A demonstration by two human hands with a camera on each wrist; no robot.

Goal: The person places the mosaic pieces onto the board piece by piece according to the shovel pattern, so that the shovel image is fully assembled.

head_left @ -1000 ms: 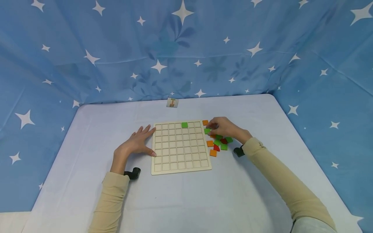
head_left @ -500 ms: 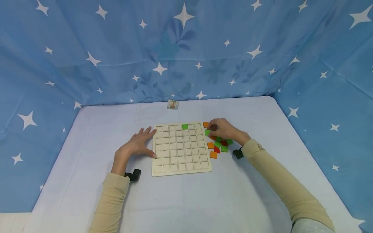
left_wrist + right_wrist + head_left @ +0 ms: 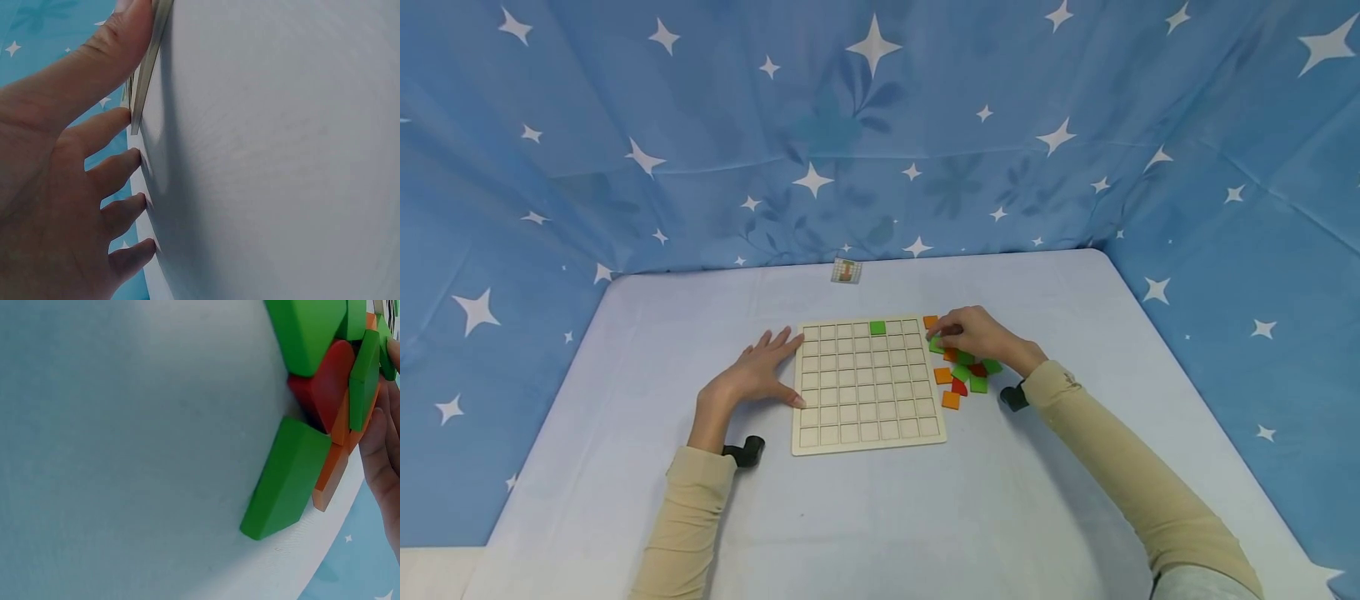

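A pale wooden grid board (image 3: pixel 850 448) lies on the white table, with one green tile (image 3: pixel 877 327) in its top row. My left hand (image 3: pixel 752 372) rests at the board's left edge, fingers spread, the thumb on the rim. In the left wrist view, that thumb (image 3: pixel 94 69) lies against the board's edge. Beyond the right edge, my right hand (image 3: pixel 977 332) pinches another green tile (image 3: pixel 936 344), which looks slightly tilted. Around it lie loose green, orange and red tiles (image 3: pixel 959 387). In the right wrist view, fingers (image 3: pixel 381 450) show beside the heap, partly cut off by the frame.
A small card (image 3: pixel 846 270) printed with a grid pattern lies near the table's back edge. Blue star-printed curtain (image 3: pixel 880 167) hangs behind and to the sides of the table. A loose orange tile (image 3: pixel 931 322) lies by the board's top right corner.
The right fingers have closed in on the green tile by the board's right edge, and it has shifted and tilted slightly. The left hand keeps its place on the board.
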